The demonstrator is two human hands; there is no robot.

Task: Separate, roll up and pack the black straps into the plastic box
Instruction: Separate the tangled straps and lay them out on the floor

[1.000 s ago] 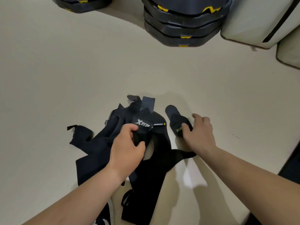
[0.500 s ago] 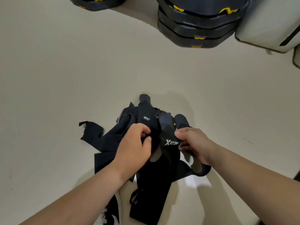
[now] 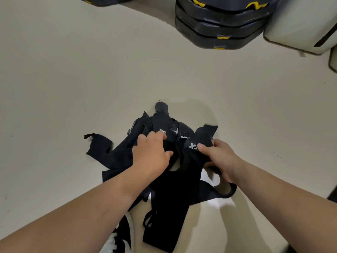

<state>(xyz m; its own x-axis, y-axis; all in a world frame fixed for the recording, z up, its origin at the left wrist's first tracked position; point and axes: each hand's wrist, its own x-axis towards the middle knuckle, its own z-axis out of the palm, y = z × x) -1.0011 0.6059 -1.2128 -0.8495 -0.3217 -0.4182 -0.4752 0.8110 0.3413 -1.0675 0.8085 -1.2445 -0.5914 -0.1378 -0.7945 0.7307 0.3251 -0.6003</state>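
Note:
A tangled heap of black straps (image 3: pixel 116 156) lies on the beige floor in the lower middle of the head view. My left hand (image 3: pixel 151 152) rests on top of the heap, its fingers curled into the fabric near a white-lettered label. My right hand (image 3: pixel 217 156) grips one strap (image 3: pixel 202 137) with a white logo, thumb on top, and holds its end up off the heap. A loop of that strap trails under my right wrist. No plastic box shows in the frame.
Stacked black cases (image 3: pixel 220 24) with yellow latches stand at the far middle right, another (image 3: pixel 104 0) at the top left. A pale bag (image 3: pixel 299 26) sits at the far right. A black-and-white shoe (image 3: pixel 122 236) shows at the bottom edge.
My right hand has lifted the logo strap and drawn it rightward, away from the heap. My left hand has stayed on the heap, holding it down.

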